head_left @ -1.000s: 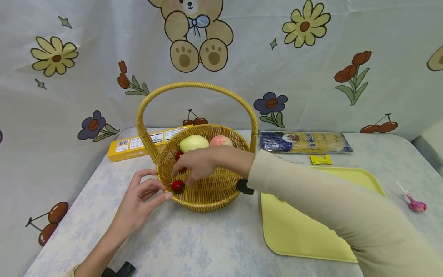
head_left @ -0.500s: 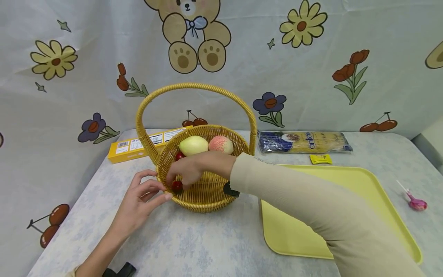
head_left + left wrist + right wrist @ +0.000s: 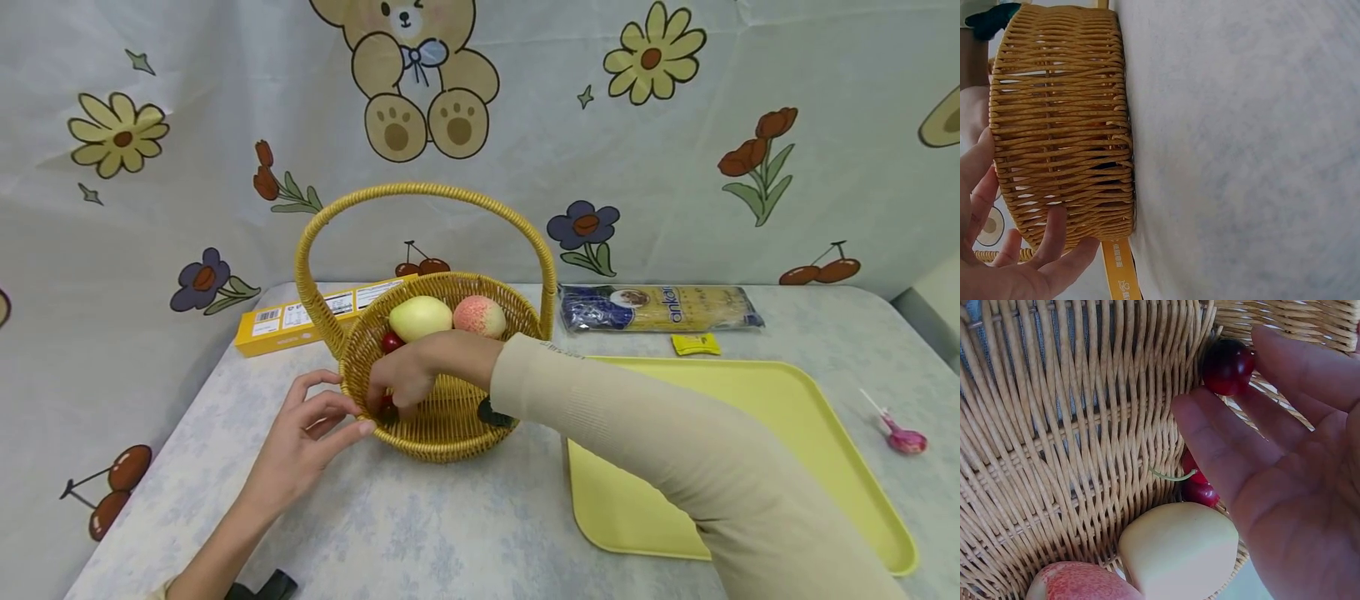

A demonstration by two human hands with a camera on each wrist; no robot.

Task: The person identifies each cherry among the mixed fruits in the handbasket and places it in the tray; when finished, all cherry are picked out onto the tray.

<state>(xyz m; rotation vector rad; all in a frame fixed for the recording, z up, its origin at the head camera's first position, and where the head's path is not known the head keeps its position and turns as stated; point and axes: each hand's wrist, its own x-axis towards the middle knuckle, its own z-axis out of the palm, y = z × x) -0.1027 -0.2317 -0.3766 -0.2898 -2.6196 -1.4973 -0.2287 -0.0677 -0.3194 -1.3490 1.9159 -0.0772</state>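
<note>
A yellow wicker basket [image 3: 442, 452] with a tall handle holds a pale yellow-green pear-like fruit [image 3: 420, 318], a pink-and-cream peach [image 3: 480, 317] and red cherries [image 3: 392, 342]. My left hand [image 3: 300, 437] holds the basket's left side, thumb at the rim, bent fingers against the outer weave in the left wrist view. Inside the basket, my right hand [image 3: 412, 371] reaches down at the left wall. In the right wrist view, a dark red cherry [image 3: 1227, 367] lies between its thumb and nearly straight fingers, touching or very close. Another cherry with a green stem [image 3: 1172, 477] lies beside the pear-like fruit.
Right of the basket lies a yellow tray [image 3: 637, 500], partly under the right sleeve. Behind are a yellow box [image 3: 281, 327], a noodle packet [image 3: 675, 308] and a small yellow wrapped sweet [image 3: 695, 344]. A pink lollipop [image 3: 903, 437] lies at the far right.
My right hand has moved left and lower inside the basket, with its fingers coming around the front cherry. The left hand keeps its place at the rim.
</note>
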